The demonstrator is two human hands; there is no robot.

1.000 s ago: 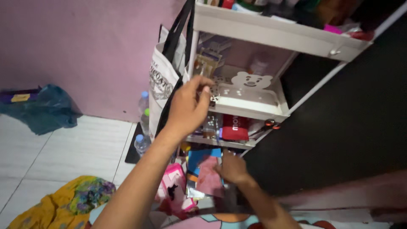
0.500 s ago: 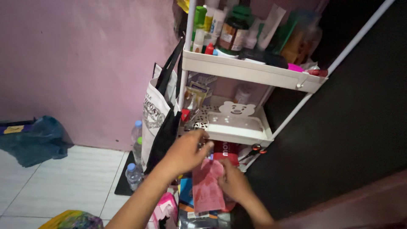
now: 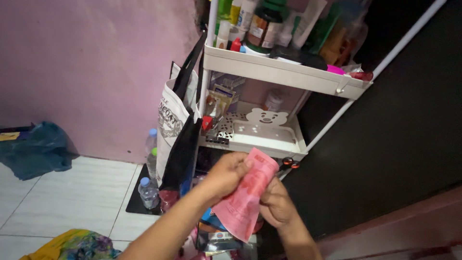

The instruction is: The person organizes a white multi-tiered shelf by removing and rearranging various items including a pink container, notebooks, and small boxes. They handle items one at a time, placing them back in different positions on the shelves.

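A flat pink plastic packet point(image 3: 246, 193) is held up in front of a white tiered shelf rack point(image 3: 284, 77). My left hand point(image 3: 226, 172) grips the packet's upper left edge with thumb and fingers. My right hand point(image 3: 278, 204) holds its right side from behind, partly hidden by the packet. Both hands are below the rack's middle tray point(image 3: 262, 139), which has a bear-shaped cutout at the back. More packets and a pink item lie beneath my hands at the bottom edge.
Bottles and tubes point(image 3: 262, 24) crowd the top tray. A white tote bag point(image 3: 173, 120) with black handles hangs on the rack's left post. Water bottles point(image 3: 147, 190) stand on the tiled floor. A teal bag point(image 3: 33, 149) lies by the pink wall, and patterned cloth point(image 3: 77, 245) lies at bottom left.
My left hand came down from the middle tray and took the pink packet with my right hand. Both hands then lifted and tilted the packet upward. The camera view shifted up slightly.
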